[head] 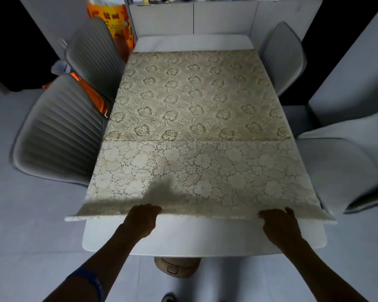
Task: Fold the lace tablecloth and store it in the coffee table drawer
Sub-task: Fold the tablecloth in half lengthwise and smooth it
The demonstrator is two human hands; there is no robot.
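Observation:
The cream lace tablecloth point(190, 110) lies spread over a white dining table point(205, 236). Its near part is folded back on itself, with the fold's free edge running across at mid-table. My left hand point(141, 219) grips the near folded edge left of centre, fingers curled over the cloth. Further right, my right hand point(279, 223) grips the same edge. That edge is lifted slightly off the tabletop and sticks out past the table's sides. No coffee table or drawer is in view.
Two grey ribbed chairs point(59, 131) stand along the table's left side and two point(282, 55) along its right. An orange bag point(116, 25) sits behind the far left chair. Grey cabinets point(194, 16) line the back wall. A round stool point(175, 267) is under the near table edge.

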